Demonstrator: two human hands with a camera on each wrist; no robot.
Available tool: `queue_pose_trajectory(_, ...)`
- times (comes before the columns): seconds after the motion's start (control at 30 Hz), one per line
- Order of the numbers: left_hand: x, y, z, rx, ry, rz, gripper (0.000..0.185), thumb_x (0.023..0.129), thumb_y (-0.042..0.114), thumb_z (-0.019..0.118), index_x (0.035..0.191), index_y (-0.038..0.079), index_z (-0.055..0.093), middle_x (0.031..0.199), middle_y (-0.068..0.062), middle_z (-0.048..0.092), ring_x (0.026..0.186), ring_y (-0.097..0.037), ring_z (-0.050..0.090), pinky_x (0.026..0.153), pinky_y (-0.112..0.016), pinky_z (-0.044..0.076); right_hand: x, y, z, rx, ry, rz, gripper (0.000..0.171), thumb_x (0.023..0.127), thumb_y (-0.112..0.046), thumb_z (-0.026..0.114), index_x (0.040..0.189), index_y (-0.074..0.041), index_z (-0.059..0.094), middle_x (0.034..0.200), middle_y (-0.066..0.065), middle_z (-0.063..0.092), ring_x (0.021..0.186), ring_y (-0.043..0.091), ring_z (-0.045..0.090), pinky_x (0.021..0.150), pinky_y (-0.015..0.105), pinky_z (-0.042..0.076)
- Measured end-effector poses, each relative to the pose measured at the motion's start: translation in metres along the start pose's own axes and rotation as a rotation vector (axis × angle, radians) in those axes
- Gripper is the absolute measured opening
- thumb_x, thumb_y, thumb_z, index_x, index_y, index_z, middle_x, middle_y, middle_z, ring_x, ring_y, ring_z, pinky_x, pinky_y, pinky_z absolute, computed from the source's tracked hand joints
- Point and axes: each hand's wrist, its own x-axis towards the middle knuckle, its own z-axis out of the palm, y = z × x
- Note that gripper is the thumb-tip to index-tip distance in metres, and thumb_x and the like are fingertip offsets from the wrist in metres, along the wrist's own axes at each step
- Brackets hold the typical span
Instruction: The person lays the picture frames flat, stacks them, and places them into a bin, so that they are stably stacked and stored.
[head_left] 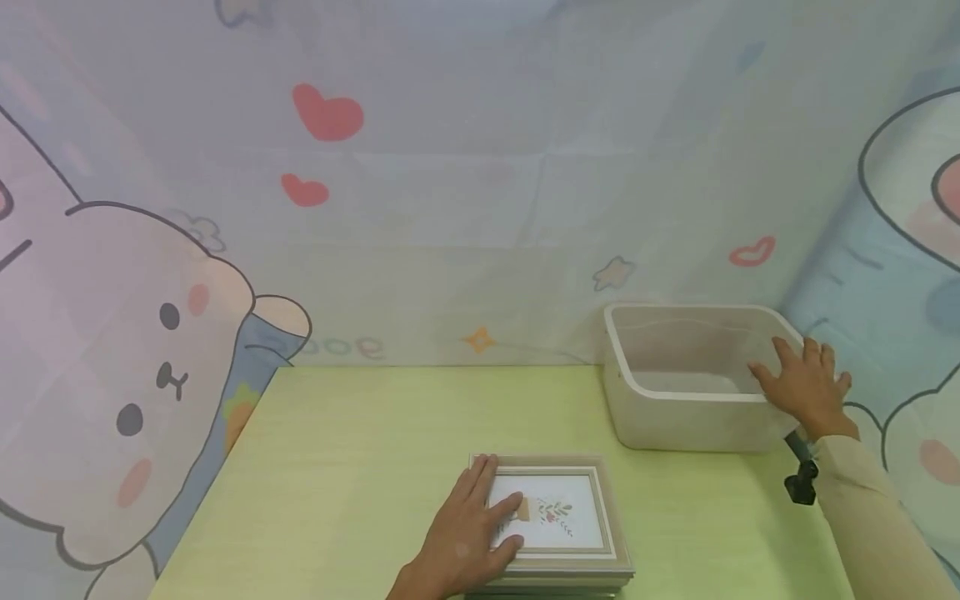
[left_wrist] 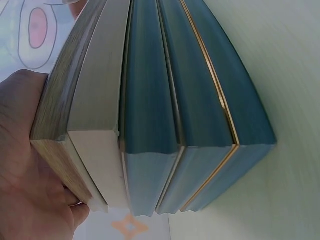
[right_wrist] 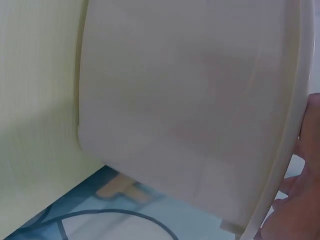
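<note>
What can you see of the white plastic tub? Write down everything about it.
The white plastic tub is rectangular with rounded corners, a thick rolled rim and translucent, milky walls. It stands upright and looks empty at the far right of the green table, against the printed backdrop. The right hand rests over its near right corner.

The left hand [head_left: 468,533] lay flat, fingers spread and nearly straight. The right hand [head_left: 806,387] reached forward on an outstretched, sleeved arm, fingers extended, palm down.
</note>
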Motion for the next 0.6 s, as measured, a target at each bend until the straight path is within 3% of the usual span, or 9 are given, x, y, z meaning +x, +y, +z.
queue_pose_trajectory(0.23, 0.001, 0.001, -0.001, -0.020, -0.005, -0.008, 0.048, 0.092, 0.050, 0.059, 0.134, 0.028, 0.064, 0.159, -0.020, 0.036, 0.150, -0.036, 0.030, 0.120, -0.047, 0.031, 0.002, 0.022, -0.008, 0.020, -0.148, 0.039, 0.090, 0.100, -0.067, 0.019, 0.155, 0.004, 0.017, 0.151, 0.048, -0.001, 0.135, 0.072, -0.010, 0.089, 0.092, 0.001)
queue_pose_trajectory(0.37, 0.001, 0.001, -0.001, -0.020, -0.018, -0.014, 0.048, 0.093, 0.050, 0.059, 0.135, 0.028, 0.063, 0.160, -0.020, 0.034, 0.150, -0.035, 0.029, 0.120, -0.047, 0.030, 0.001, 0.032, -0.011, 0.017, -0.216, 0.053, 0.093, 0.099, -0.069, 0.019, 0.154, 0.006, 0.016, 0.150, 0.049, -0.004, 0.133, 0.074, -0.009, 0.089, 0.092, 0.004)
queue_pose_trajectory(0.6, -0.001, 0.000, -0.001, -0.021, -0.002, -0.020, 0.048, 0.092, 0.050, 0.060, 0.135, 0.028, 0.064, 0.160, -0.020, 0.035, 0.150, -0.035, 0.030, 0.120, -0.047, 0.030, 0.006, 0.035, -0.009, -0.033, -0.223, -0.034, 0.088, 0.102, -0.063, 0.021, 0.151, 0.009, 0.025, 0.150, 0.049, 0.002, 0.137, 0.068, 0.001, 0.098, 0.083, 0.015)
